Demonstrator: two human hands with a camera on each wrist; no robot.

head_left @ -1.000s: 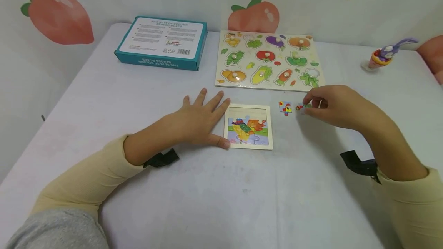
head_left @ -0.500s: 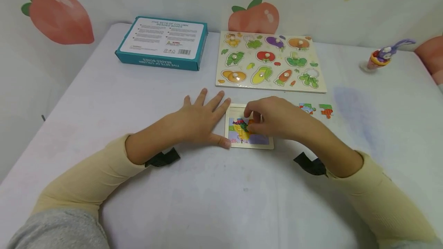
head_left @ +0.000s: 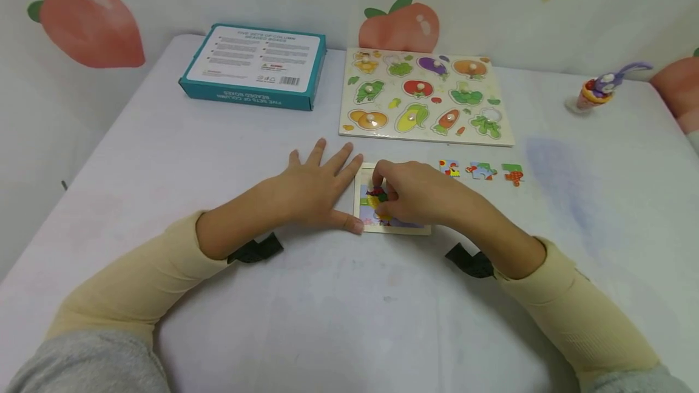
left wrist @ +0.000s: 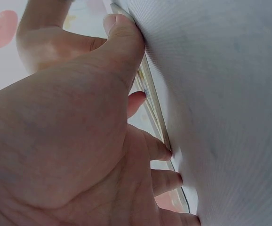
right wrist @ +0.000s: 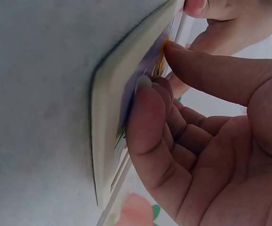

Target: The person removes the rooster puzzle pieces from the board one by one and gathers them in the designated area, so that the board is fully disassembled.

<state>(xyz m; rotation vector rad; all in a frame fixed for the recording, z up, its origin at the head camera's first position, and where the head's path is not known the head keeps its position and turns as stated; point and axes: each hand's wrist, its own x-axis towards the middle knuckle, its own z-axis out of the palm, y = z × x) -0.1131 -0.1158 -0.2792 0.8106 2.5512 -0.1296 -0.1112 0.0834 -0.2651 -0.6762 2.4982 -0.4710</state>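
Observation:
A small wooden-framed jigsaw puzzle (head_left: 392,230) with a chick-like picture lies on the white cloth. My left hand (head_left: 311,199) lies spread at its left side, thumb on the lower left corner and index fingertip at the upper left. Over the puzzle, my right hand (head_left: 417,193) has bent fingers and thumb touching the picture pieces (head_left: 369,216). In the right wrist view the thumb (right wrist: 206,70) and index tip rest apart on the picture; whether they pinch a piece is unclear. Three loose puzzle pieces, one red-and-yellow (head_left: 449,168), one blue (head_left: 482,170), one green-and-red (head_left: 513,174), lie to the right.
Behind the puzzle lies a vegetable peg board (head_left: 426,99). A teal box (head_left: 253,68) with a printed white label stands at the back left. A purple ice-cream-cone toy (head_left: 597,93) is at the far right. A fruit-patterned backdrop (head_left: 480,11) hangs behind.
My right hand has moved left from the loose pieces to the puzzle, then slightly further left across it. All three loose pieces now show. My left hand stays in place.

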